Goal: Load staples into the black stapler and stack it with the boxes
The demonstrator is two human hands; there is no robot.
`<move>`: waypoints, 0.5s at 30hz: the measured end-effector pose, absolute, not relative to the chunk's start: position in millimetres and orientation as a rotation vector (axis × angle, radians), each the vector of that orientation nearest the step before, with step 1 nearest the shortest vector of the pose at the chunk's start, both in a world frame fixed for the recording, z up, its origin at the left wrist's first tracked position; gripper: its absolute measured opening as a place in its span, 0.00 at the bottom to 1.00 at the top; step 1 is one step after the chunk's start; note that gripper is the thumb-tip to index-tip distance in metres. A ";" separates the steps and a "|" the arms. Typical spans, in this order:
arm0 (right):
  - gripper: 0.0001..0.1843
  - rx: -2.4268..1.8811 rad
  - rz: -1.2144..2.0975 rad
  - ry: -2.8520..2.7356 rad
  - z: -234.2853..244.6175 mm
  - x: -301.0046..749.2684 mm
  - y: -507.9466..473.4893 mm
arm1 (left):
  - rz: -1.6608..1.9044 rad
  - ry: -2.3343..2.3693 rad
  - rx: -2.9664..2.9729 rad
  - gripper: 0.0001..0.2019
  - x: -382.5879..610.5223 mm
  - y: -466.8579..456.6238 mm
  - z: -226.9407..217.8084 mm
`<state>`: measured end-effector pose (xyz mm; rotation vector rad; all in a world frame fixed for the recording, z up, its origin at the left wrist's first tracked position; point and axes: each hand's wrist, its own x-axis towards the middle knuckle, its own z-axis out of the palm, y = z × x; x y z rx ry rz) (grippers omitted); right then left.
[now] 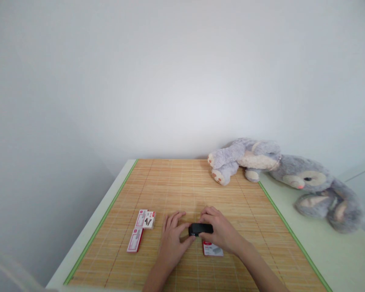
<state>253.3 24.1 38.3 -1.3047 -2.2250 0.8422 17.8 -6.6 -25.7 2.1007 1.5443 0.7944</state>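
Note:
A small black stapler [201,228] lies crosswise between my two hands, over the mat. My right hand [220,229] grips its right part, thumb on the near side and fingers over the far side. At the stapler's left end, my left hand [173,239] has thumb and forefinger closed about it, while its other fingers stretch forward. Just below my right hand lies a red-and-white staple box [213,249], partly hidden by that hand.
Left of my hands lie two flat white-and-red boxes [135,240] and a smaller white box [149,220] with a dark picture. The bamboo mat [176,186] covers much of the white table [331,251]. A grey plush toy [258,156] sprawls at the back right by the wall.

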 end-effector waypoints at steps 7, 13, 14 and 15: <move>0.07 -1.472 0.835 -2.008 19.8 273.2 26.7 | 0.768 1.360 2.129 0.21 51.0 -42.3 -8.7; 0.25 -1.576 0.884 -1.817 -1.1 282.6 31.4 | 0.558 1.148 2.197 0.28 91.9 -53.7 -1.2; 0.27 -1.589 0.894 -1.787 -4.2 284.0 31.1 | 0.557 1.211 2.175 0.29 92.3 -50.8 -0.3; 0.29 -1.599 0.903 -1.758 -7.1 285.4 30.4 | 0.561 1.298 2.129 0.30 90.7 -47.1 0.6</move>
